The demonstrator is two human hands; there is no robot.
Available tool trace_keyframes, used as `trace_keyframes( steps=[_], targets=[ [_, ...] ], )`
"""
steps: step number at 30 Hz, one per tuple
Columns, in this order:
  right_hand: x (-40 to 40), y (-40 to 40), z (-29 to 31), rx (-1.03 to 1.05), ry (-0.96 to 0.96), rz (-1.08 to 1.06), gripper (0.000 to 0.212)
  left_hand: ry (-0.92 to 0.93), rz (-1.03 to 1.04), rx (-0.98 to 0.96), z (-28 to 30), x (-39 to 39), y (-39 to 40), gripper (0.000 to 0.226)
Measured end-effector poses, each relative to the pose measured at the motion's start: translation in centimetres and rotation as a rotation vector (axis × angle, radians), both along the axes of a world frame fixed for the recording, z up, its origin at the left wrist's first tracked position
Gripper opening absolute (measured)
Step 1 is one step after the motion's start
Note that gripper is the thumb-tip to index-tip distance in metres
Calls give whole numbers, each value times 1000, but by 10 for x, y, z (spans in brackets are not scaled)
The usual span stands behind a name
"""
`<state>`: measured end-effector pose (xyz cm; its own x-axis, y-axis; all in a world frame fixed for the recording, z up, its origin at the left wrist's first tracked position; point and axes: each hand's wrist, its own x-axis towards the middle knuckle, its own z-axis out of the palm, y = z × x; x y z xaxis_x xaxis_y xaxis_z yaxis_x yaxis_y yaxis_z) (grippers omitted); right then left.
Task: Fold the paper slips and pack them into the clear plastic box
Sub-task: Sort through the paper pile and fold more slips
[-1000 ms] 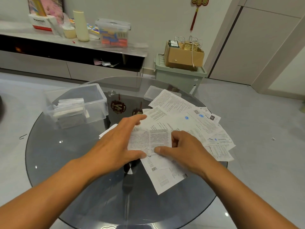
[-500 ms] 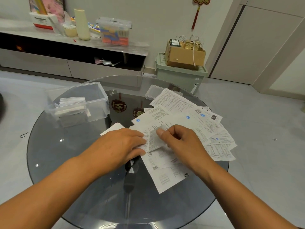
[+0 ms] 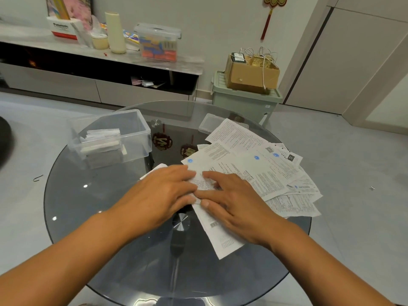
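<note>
Clear plastic box [image 3: 141,131] upper left of centre, folded slips [image 3: 102,140] already inside. Mid-frame, left hand [image 3: 159,195] and right hand [image 3: 234,202] lay flat, fingers extended, pressing a paper slip [image 3: 199,184] on the round glass table [image 3: 88,206]; creasing step likely, next lift and pack. Loose slips [image 3: 265,168] right; sideboard [image 3: 88,69] behind

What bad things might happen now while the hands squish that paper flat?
1. Both the left hand and right hand press the folded slip on top of the loose slip pile, so a sheet underneath might slide or crease.
2. The long slip under the right wrist could get dragged along the smooth glass table.
</note>
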<state>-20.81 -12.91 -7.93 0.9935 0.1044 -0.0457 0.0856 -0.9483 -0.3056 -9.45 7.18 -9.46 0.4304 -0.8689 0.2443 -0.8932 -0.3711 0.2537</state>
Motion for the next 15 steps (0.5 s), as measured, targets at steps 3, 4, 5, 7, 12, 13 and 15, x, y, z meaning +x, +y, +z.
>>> trace_keyframes(
  steps=[3, 4, 5, 7, 12, 13, 15],
  targets=[
    [2, -2, -3, -32, -4, -41, 43, 34, 12, -24, -3, -6, -2, 48],
    [2, -2, -4, -46, -1, -63, 45, -7, 1, -21, -2, -7, -2, 43],
    [3, -1, -4, -61, 7, -82, 47, -56, -11, -1, 0, -8, -3, 36],
    [4, -2, -3, -69, 26, -100, 49, -88, -14, 40, 5, -6, -3, 25],
    [1, 0, 2, -85, 68, -76, 49, -102, 154, 76, 12, 9, 11, 51],
    [0, 2, 3, -83, 70, -72, 49, -84, 238, 80, 12, 14, 16, 42],
    [0, 5, 4, -85, 53, -68, 49, 3, 381, 91, 12, 21, 25, 35]
  ],
)
